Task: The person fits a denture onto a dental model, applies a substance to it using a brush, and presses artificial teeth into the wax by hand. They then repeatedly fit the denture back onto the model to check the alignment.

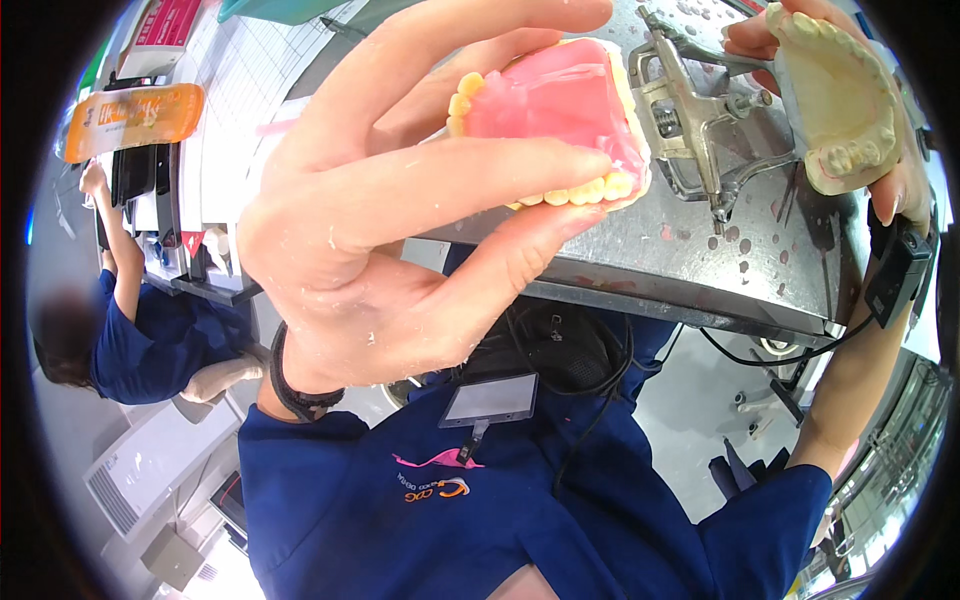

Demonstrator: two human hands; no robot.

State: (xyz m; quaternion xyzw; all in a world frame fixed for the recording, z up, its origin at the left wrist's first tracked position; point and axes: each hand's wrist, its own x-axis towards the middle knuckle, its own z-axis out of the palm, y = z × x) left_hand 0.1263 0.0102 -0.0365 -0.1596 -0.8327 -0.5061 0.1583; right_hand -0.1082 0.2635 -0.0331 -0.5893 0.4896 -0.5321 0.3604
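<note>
Close up, my left hand (350, 230) grips a pink wax denture base (545, 95) with yellowish teeth along its edge. Its thumb presses near the row of teeth and one finger lies across the pink surface. At the upper right my right hand (910, 165) is wrapped round a cream plaster dental cast (845, 110), whose tooth side shows; part of that hand is hidden behind the cast. Between the two hands is a metal articulator (690, 120) with a spring and screws. Whether it joins the two pieces I cannot tell.
A speckled metal bench top (740, 260) lies beneath the articulator. An orange packet (135, 120) and gridded white paper (245, 75) are at the left. A seated person in blue (165, 345) works farther left. A black cable (770, 355) hangs by my right forearm.
</note>
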